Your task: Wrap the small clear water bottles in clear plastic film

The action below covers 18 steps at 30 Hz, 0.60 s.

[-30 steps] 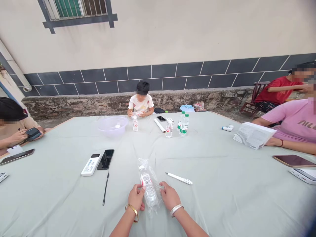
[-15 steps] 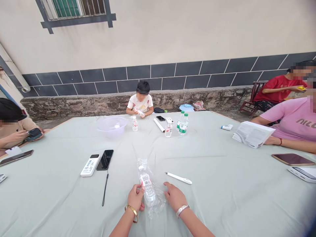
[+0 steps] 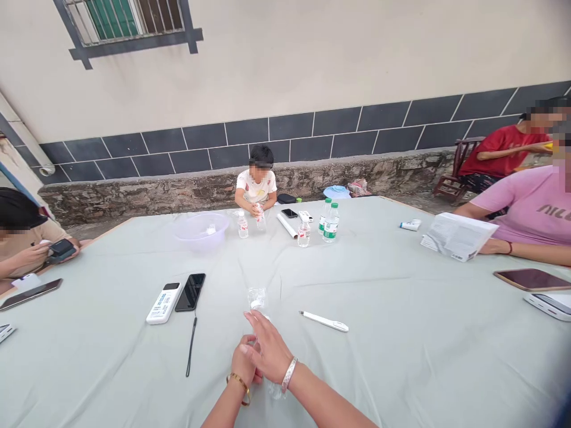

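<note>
A clear plastic bottle [image 3: 256, 304] with a white cap lies on the table in front of me, inside a clear plastic bag [image 3: 257, 293]. Most of the bottle is hidden beneath my hands. My left hand [image 3: 243, 360], with a gold bracelet at the wrist, is closed on the bottle's left side, its fingers partly covered. Across the bottle lies my right hand [image 3: 271, 352], fingers stretched out and flat, a silver bracelet on its wrist. A bit of the bag [image 3: 276, 391] shows below the right hand.
A white pen [image 3: 323, 321] lies to the right. On the left are a power bank [image 3: 163, 304] and a black phone [image 3: 190, 292] with a strap. Farther back stand a purple basin [image 3: 203, 241] and several bottles [image 3: 331, 223]. Other people sit around the table.
My right hand has moved left from beside the bag onto the bottle, covering it. The left hand stays put. Across the table, a person's bottle has gone from tilted to upright.
</note>
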Tool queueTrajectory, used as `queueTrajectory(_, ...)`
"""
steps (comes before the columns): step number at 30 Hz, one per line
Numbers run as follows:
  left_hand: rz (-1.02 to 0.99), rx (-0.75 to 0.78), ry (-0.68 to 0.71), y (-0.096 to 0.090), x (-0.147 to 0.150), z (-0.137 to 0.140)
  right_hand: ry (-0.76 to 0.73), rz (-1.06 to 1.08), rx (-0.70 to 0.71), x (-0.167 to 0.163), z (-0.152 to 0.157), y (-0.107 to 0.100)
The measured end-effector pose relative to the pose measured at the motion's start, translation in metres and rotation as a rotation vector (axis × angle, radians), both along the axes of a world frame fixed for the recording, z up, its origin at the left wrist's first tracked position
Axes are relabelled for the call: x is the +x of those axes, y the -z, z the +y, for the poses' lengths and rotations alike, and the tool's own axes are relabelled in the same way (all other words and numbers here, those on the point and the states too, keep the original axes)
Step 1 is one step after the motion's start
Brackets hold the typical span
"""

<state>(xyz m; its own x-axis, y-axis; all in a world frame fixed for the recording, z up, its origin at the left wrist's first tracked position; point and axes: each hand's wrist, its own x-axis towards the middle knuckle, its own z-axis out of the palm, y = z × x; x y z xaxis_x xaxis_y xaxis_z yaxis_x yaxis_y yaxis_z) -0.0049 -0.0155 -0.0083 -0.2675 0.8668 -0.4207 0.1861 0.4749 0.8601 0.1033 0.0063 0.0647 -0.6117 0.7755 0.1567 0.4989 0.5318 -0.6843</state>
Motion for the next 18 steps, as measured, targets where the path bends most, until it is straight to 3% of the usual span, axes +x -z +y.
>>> queueTrajectory(3, -0.05, 0.019, 0.01, -0.001, 0.001, 0.0, 0.014, -0.041, -0.051, 0.007, 0.006, 0.023)
queueTrajectory(10, -0.047, 0.034, -0.002, 0.0, 0.002, -0.002, 0.139, 0.117, -0.112, 0.032, 0.001, 0.067)
queueTrajectory(18, -0.051, 0.033, -0.001, 0.004, 0.001, -0.003, 0.192, 0.199, -0.15, 0.037, 0.0, 0.084)
